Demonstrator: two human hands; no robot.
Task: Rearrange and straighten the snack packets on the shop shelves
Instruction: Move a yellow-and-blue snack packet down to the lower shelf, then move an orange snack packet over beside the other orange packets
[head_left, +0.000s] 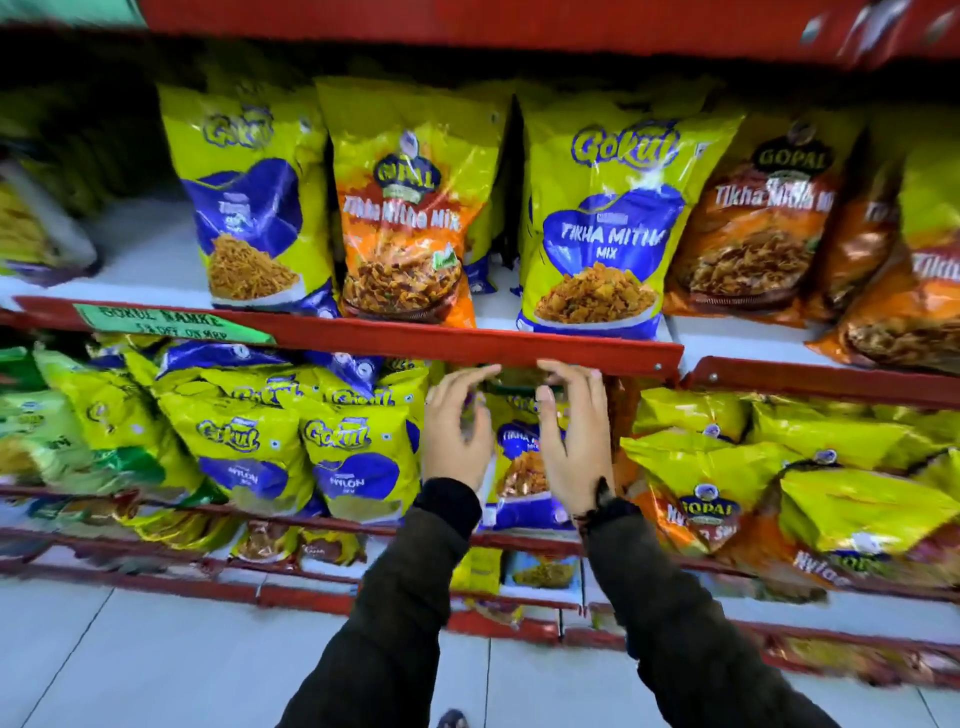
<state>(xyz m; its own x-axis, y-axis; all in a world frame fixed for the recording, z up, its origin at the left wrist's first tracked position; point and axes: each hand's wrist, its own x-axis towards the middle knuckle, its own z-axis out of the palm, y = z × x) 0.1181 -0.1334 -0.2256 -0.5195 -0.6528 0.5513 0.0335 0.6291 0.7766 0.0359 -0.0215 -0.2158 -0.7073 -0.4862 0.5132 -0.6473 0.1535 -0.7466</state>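
Observation:
A yellow and blue Gokul Tikha Mitha packet stands upright on the middle shelf, just under the red shelf lip. My left hand is at its left edge and my right hand at its right edge. The fingers of both are spread and curved towards the packet's top. No firm grip on it shows. Gokul Nylon packets stand to the left of it and yellow Gopal packets lean to the right. On the upper shelf a Gokul Tikha Mitha Mix packet and a Gopal Tikha Mitha Mix packet stand upright.
A green price label is stuck on the upper shelf's red lip. Orange Gopal packets fill the upper right. Lower red shelves hold smaller packets. Pale floor tiles lie below, and a foot shows at the bottom edge.

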